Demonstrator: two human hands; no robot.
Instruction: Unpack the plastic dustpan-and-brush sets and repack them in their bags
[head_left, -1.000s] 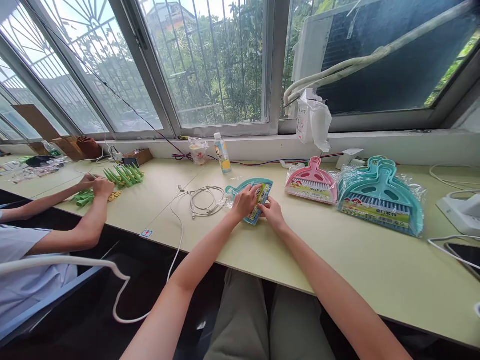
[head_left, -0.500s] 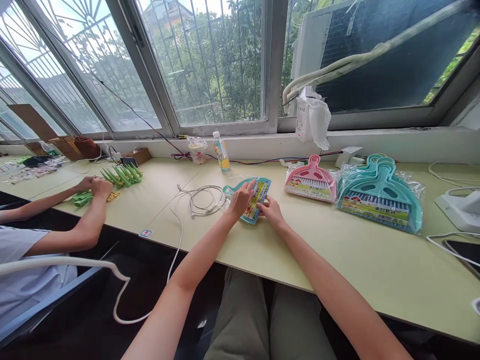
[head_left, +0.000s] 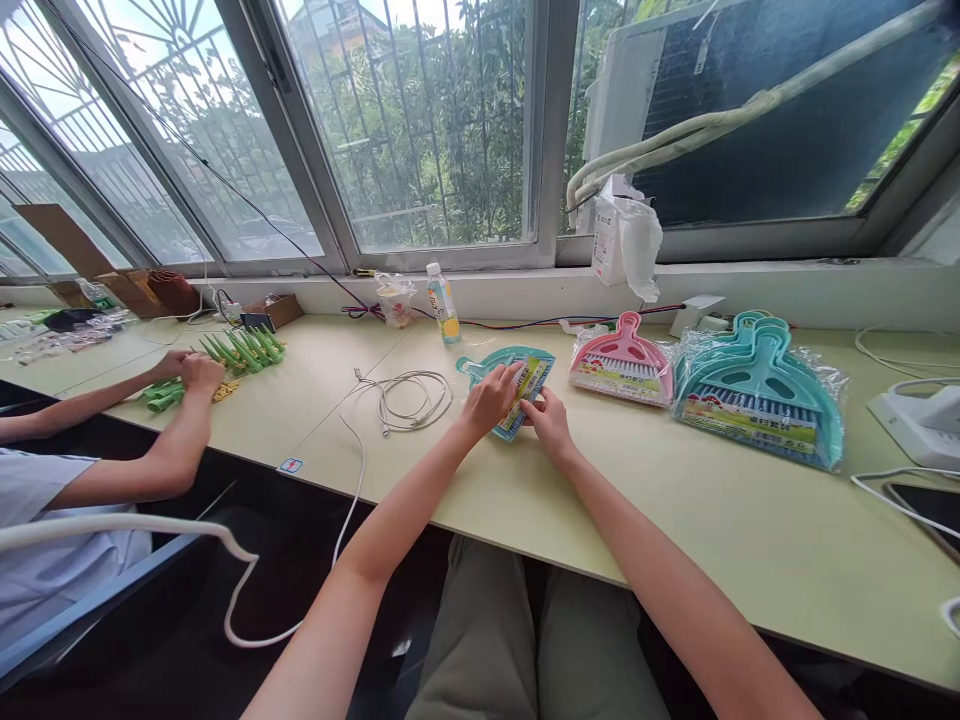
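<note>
- Midway between the front and back edges of the pale counter (head_left: 600,520), a teal dustpan set (head_left: 534,378) sits at a slant, its handle toward the left end and its printed label facing up; how much of its underside touches the counter is hidden.
- Left hand (head_left: 490,402): laid across the set from the left, fingers stretched out over the label. Its thumb is hard to make out, so I cannot tell whether it grips.
- Right hand (head_left: 550,424): closed on the set's lower right edge, thumb on the label side.
- Just left of the set, a white cable (head_left: 417,425) lies coiled, one length dropping over the front edge.
- Toward the back edge, a bottle (head_left: 443,308) stands upright, with a plastic-wrapped cup (head_left: 395,300) beside it.
- To the right, a pink dustpan set (head_left: 628,362) in clear wrap lies next to a stack of wrapped teal sets (head_left: 759,388).
- At the right end, a white plug block (head_left: 919,428) and a dark phone (head_left: 934,508).
- Farther left, by the front edge, another person's hands (head_left: 201,372) work among green pieces (head_left: 246,348).
</note>
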